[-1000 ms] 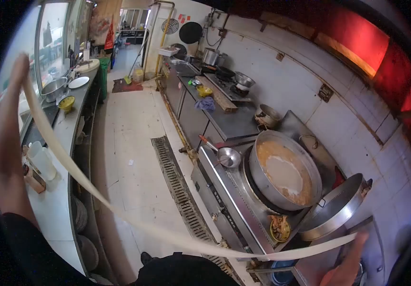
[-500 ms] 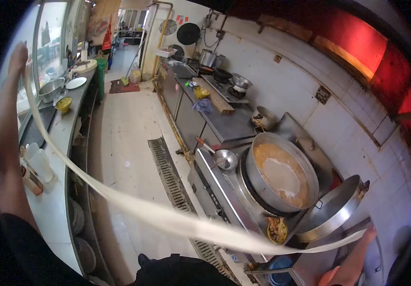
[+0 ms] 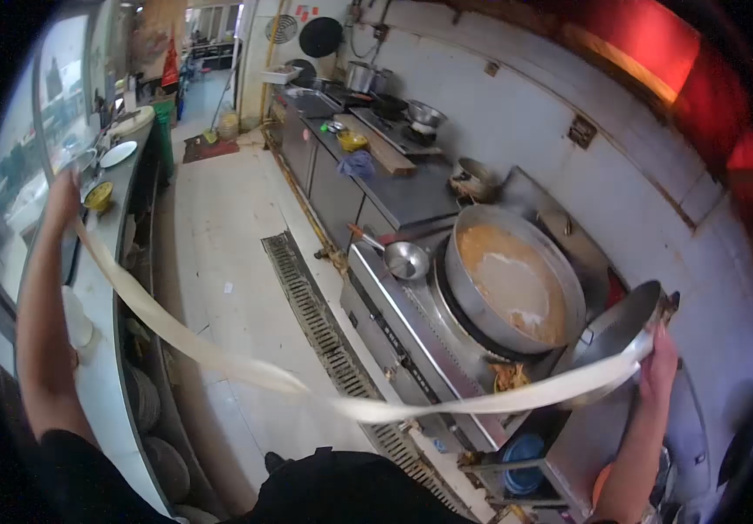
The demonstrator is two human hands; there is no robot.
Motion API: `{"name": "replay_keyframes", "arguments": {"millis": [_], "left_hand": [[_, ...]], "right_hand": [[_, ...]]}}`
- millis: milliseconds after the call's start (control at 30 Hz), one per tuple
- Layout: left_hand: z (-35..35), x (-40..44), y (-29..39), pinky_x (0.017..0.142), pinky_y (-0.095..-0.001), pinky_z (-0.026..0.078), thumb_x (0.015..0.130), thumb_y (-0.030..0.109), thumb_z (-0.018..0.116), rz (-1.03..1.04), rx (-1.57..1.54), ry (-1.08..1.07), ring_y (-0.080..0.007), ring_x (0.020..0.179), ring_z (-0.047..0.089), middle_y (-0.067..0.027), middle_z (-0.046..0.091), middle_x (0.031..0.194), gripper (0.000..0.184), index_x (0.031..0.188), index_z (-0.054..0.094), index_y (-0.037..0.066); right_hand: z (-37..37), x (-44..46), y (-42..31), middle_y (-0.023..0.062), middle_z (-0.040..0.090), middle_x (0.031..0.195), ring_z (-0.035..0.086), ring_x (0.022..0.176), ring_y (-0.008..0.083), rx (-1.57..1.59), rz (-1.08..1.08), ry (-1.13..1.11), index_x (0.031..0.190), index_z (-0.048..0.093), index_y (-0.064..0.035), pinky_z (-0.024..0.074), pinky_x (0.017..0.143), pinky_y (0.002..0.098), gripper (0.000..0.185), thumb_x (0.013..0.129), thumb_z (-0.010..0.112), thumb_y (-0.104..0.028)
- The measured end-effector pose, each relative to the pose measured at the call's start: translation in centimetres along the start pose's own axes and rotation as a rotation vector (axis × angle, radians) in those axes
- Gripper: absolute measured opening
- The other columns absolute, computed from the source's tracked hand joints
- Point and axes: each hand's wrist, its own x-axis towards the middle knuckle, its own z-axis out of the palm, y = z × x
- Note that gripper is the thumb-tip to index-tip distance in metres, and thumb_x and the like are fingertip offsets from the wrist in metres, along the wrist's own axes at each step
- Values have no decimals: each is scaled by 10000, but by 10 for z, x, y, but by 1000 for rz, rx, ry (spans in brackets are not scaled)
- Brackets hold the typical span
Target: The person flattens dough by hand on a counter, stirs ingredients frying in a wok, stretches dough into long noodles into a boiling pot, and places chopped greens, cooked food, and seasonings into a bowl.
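A long pale strip of dough [image 3: 481, 400] hangs in a sagging, twisted curve between my two hands. My left hand [image 3: 62, 203] grips one end, raised at the left over the counter near the window. Its fingers look closed around the dough, though blurred. At the right, my right hand [image 3: 658, 365] is closed on the other end, in front of a large metal pan [image 3: 614, 325]. The strip passes over the floor and the front of the stove, apart from the big pot [image 3: 474, 306] of brownish broth with pale foam.
A small metal pan [image 3: 407, 260] with a wooden handle lies beside the pot. A yellow bowl [image 3: 99, 196], a white plate [image 3: 119, 155] and a plastic jug [image 3: 78, 323] stand on the left counter. A drain grate [image 3: 319, 327] runs along the floor. A blue container [image 3: 525, 463] sits low right.
My left hand has come down and slightly inward. My right hand has risen. The dough strip's right part has lifted with it, and its sag has shifted left. The camera view has shifted slightly.
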Motion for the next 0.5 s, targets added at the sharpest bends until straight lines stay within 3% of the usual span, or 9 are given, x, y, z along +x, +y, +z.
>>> {"name": "replay_keyframes", "arguments": {"millis": [33,67,100,133,167,200,267,433,500], "left_hand": [[27,-28,3,726,-482,424,919,257,429,113,4,26,-436,826,549,-249,575,816,297,827,534,-5],[37,-53,26,662,-463,452,909,275,451,-113,-101,-256,-391,738,584,-231,582,770,305,828,532,-7],[62,-79,31,554,-433,460,891,270,484,-77,-226,-260,-323,606,594,-199,574,686,288,822,522,-8],[117,-100,0,496,-399,451,880,273,504,206,-36,-51,-267,515,569,-162,546,610,304,762,519,-7],[114,-133,34,530,-397,453,884,271,495,-215,-470,-358,-282,553,568,-156,537,610,310,751,516,-8],[120,-160,50,545,-392,450,894,283,484,-3,-310,-359,-281,563,568,-150,531,609,334,737,521,-9],[161,-214,55,538,-384,444,887,274,470,5,-444,-361,-265,532,549,-149,526,597,351,686,514,-10],[188,-343,112,490,-321,506,895,272,515,-340,-693,-899,-193,558,586,-94,603,700,288,842,587,-2],[214,-392,123,474,-301,479,894,273,512,-345,-757,-1028,-165,602,596,-79,609,667,300,850,614,-5]], "right_hand": [[26,-9,-10,36,574,876,523,788,125,33,-28,-37,946,603,-20,417,718,284,257,922,498,-254],[59,-21,-27,34,572,868,513,779,121,36,-89,-67,947,603,-18,411,713,278,265,928,485,-254],[87,-29,-46,33,571,860,504,769,117,37,-151,-98,948,603,-15,405,709,272,273,934,471,-255],[106,-28,-61,32,571,847,509,752,112,-87,-194,-130,954,602,-21,413,689,265,287,937,464,-272],[123,-26,-76,31,571,833,513,735,107,-211,-237,-165,960,601,-27,421,669,258,300,940,457,-290],[143,-23,-92,27,570,802,537,693,101,-314,-238,-175,962,598,-43,445,621,244,323,939,454,-331],[190,-22,-120,45,572,819,580,705,133,-240,-289,-253,972,561,-45,504,649,298,325,951,419,-336],[267,20,-170,35,570,818,580,718,136,-112,-555,-338,961,568,-70,507,647,333,341,921,471,-394],[299,-11,-207,39,495,637,475,566,148,-133,-616,-243,816,557,-77,400,531,308,333,941,450,-368]]}}
